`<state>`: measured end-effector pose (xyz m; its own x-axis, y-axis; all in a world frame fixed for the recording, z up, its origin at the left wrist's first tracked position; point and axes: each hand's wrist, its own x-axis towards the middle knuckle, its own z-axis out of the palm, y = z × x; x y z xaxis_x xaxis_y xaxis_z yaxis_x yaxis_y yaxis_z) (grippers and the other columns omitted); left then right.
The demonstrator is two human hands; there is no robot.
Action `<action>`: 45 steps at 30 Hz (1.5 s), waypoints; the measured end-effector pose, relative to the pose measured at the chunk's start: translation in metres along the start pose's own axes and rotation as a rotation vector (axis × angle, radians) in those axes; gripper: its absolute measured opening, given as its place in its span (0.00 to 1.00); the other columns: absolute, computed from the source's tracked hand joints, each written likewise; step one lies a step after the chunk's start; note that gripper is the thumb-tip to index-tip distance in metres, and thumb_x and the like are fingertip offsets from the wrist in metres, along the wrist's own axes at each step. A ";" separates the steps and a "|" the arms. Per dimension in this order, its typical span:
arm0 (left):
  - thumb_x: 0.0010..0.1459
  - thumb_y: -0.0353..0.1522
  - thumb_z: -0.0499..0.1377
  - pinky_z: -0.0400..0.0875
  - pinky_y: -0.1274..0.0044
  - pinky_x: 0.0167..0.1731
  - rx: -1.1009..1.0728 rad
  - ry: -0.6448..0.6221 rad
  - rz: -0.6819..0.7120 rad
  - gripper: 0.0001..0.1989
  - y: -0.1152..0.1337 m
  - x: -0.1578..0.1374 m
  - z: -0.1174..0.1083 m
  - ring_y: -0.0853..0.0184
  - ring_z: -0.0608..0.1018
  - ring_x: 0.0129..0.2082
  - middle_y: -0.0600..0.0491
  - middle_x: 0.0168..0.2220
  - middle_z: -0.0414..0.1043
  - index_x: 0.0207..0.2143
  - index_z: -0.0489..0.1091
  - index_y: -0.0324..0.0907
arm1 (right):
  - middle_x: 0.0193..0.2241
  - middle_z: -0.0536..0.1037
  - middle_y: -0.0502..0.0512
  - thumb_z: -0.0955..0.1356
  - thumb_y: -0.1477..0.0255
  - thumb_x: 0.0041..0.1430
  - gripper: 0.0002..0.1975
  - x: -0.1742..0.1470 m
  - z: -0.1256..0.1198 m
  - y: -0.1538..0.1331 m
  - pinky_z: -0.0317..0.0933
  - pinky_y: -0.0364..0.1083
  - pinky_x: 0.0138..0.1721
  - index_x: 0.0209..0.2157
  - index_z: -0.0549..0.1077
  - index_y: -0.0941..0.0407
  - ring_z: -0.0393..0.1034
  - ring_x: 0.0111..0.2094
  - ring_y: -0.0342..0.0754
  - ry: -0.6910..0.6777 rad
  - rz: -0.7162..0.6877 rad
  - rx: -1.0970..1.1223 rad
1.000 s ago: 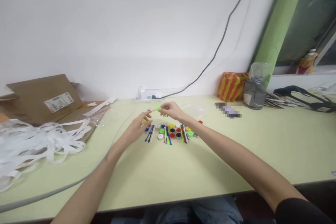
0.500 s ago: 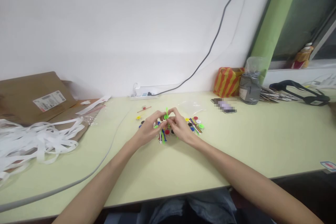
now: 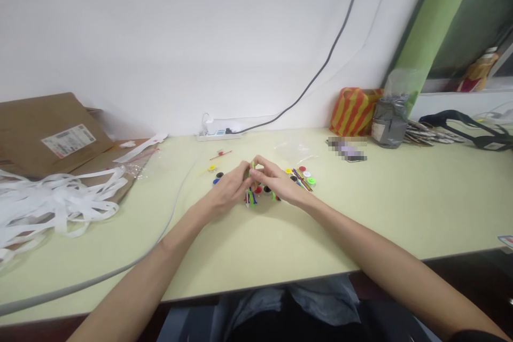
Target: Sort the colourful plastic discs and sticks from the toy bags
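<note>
Green piece (image 3: 253,166) is pinched between the left hand (image 3: 229,190) and right hand (image 3: 280,181), fingers of both drawn in narrow.

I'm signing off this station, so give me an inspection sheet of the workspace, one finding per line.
Surface: pale yellow-green tabletop, flat, bearing loose parts and clutter.
Job's things: small green piece at the fingers; coloured discs and thin sticks around the hands; red piece farther back.
Clutter: tangled white strips and cardboard at left; striped bag back right.
Hands: right hand pinches the green piece; left hand meets it, grip partly hidden.
Cables: grey cable crosses the tabletop at left; black cable runs down to the power strip.
Surroundings: white wall behind; other people, nothing seen.
</note>
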<state>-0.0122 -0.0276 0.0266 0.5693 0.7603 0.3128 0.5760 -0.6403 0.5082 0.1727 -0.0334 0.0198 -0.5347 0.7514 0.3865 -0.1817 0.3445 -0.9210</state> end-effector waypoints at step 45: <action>0.58 0.35 0.60 0.67 0.68 0.44 0.586 0.501 -0.154 0.08 -0.082 -0.010 -0.065 0.57 0.73 0.43 0.48 0.43 0.71 0.40 0.73 0.45 | 0.30 0.80 0.64 0.62 0.71 0.59 0.12 0.061 0.016 -0.006 0.52 0.44 0.28 0.31 0.77 0.59 0.74 0.31 0.52 0.113 0.267 -1.363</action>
<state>-0.1028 0.0246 0.0342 0.2054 0.7147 0.6686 0.9220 -0.3705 0.1128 0.1280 0.0014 0.0481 -0.3452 0.8988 0.2702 0.8865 0.4068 -0.2205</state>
